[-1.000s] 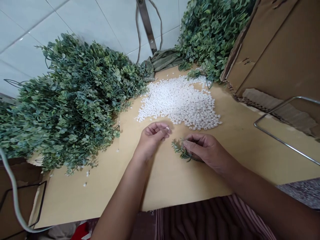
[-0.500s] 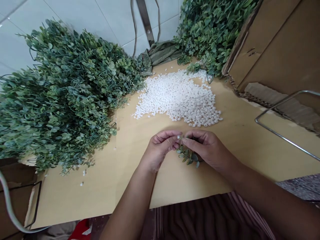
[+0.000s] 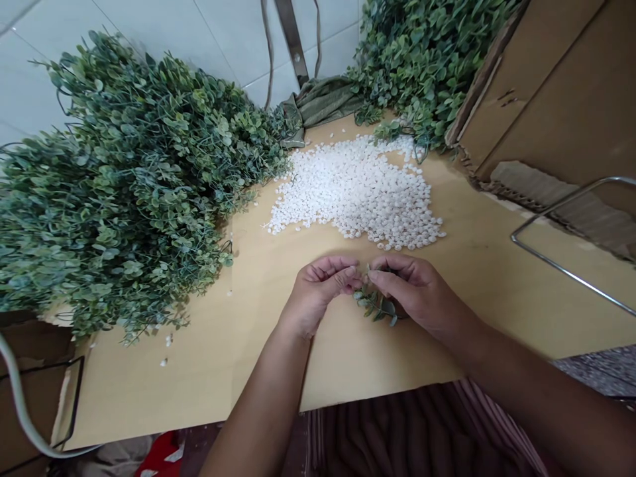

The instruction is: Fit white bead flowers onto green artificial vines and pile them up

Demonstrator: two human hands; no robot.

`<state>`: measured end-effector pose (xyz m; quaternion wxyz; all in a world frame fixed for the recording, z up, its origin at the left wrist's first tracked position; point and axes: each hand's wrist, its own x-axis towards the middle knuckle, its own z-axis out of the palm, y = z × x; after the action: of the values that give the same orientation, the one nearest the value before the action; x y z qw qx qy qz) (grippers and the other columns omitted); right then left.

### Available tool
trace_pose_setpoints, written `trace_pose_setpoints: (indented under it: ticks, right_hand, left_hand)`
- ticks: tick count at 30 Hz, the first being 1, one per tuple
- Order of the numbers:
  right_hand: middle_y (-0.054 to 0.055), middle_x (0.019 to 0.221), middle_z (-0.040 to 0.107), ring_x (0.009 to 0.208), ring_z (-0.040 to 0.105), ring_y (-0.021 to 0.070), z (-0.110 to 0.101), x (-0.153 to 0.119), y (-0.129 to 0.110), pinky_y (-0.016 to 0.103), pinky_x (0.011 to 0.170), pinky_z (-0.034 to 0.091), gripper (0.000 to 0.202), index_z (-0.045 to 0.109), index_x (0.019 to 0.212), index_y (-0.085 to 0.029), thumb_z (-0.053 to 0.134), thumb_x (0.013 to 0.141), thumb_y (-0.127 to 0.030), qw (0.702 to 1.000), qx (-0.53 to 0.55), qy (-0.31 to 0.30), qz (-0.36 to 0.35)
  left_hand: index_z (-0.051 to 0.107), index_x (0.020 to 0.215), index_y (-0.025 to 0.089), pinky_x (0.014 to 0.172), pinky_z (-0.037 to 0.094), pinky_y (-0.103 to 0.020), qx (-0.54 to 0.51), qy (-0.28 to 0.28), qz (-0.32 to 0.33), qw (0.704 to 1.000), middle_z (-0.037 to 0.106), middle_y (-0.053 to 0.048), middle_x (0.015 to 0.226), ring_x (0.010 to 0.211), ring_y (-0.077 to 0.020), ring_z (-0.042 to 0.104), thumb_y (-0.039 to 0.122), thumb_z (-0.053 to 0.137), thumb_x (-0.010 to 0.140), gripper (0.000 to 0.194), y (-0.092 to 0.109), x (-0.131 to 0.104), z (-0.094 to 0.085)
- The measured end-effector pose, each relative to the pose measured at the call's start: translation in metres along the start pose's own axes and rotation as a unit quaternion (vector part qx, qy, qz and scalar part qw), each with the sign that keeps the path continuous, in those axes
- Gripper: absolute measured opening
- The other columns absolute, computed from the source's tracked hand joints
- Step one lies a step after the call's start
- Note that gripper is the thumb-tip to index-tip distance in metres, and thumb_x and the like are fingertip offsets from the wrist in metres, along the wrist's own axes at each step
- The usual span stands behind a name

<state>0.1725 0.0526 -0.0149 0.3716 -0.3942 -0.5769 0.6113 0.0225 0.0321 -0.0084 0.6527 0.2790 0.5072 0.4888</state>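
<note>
My right hand [image 3: 415, 288] pinches the upper end of a small artificial leaf sprig [image 3: 376, 306] between thumb and forefinger. The sprig's green leaves hang below the fingertips, partly covered by that hand. Close beside it, my left hand [image 3: 322, 291] has its thumb and forefinger pressed together; whatever is between them is hidden. The two sets of fingertips nearly meet just above the table. Beyond them spreads a heap of small white plastic pieces [image 3: 358, 189].
A large pile of artificial greenery [image 3: 149, 192] covers the table's left side. More greenery [image 3: 427, 59] stands at the back right, by a cardboard box [image 3: 556, 99]. A green cloth [image 3: 328, 99] lies at the back. A bent metal rod [image 3: 561, 265] juts over the right side of the table [image 3: 248, 358].
A small white piece showed at my left fingertips before and is no longer plain there. My fingertips have drawn slightly apart, my right hand shifting a little to the right with the sprig.
</note>
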Motion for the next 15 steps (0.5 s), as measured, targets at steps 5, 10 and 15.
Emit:
trace_pose_setpoints:
  ticks: [5, 10, 15]
  right_hand:
    - [0.0, 0.06, 0.054, 0.057, 0.048, 0.011, 0.001, -0.0025, 0.004, 0.023, 0.053, 0.039, 0.019, 0.055, 0.064, -0.015, 0.049, 0.077, -0.027, 0.999, -0.031, -0.006, -0.01]
    - [0.0, 0.061, 0.056, 0.059, 0.049, 0.0117, 0.0015, -0.0035, 0.0052, 0.023, 0.056, 0.04, 0.018, 0.056, 0.063, -0.015, 0.049, 0.077, -0.024, 0.997, -0.067, 0.003, -0.033]
    - [-0.001, 0.058, 0.054, 0.057, 0.049, 0.0114, 0.0016, -0.0035, 0.0045, 0.022, 0.052, 0.04, 0.017, 0.056, 0.062, -0.016, 0.05, 0.077, -0.022, 0.996, -0.079, 0.013, -0.035]
  left_hand:
    - [0.073, 0.077, 0.017, 0.058, 0.047, -0.02, 0.004, 0.003, -0.002, 1.0, 0.071, -0.001, 0.067, 0.06, -0.0092, 0.062, 0.022, 0.079, 0.055, 0.024, 0.0011, -0.0015, -0.0015]
    - [0.074, 0.076, 0.017, 0.059, 0.046, -0.019, 0.021, -0.017, 0.008, 1.0, 0.07, -0.001, 0.066, 0.059, -0.0079, 0.06, 0.024, 0.079, 0.057, 0.021, -0.0013, -0.0006, -0.0033]
    - [0.074, 0.071, 0.017, 0.057, 0.045, -0.019, 0.023, -0.016, 0.021, 0.999, 0.068, 0.0, 0.06, 0.055, -0.0077, 0.058, 0.027, 0.08, 0.055, 0.021, -0.0028, 0.0011, -0.0035]
